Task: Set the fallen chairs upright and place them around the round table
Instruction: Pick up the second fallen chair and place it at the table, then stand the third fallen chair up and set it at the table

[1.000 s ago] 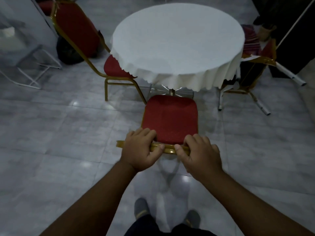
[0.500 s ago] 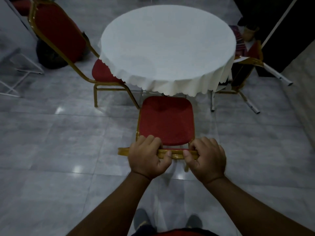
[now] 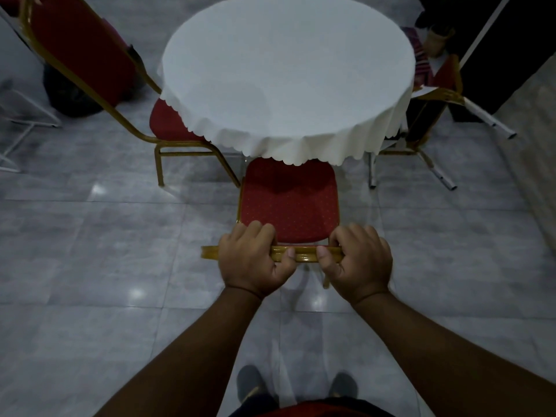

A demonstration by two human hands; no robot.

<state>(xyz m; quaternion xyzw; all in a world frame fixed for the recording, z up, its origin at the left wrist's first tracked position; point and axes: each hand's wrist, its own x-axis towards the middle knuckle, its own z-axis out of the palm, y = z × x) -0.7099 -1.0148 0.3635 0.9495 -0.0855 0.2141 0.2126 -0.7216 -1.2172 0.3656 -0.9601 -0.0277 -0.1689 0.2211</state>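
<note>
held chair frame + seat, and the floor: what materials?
Chair frame: likely metal tube with glossy gold paint; it shows sharp highlights. Seat: red woven upholstery with a fine dot pattern, matte. Floor: polished grey marble-look tile; grout lines and mirror-like light spots.

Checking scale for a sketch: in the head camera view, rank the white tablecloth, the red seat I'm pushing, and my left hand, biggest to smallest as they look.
1. White tablecloth, easily the largest.
2. Red seat.
3. Left hand, smallest, though being nearer the camera inflates it.
</note>
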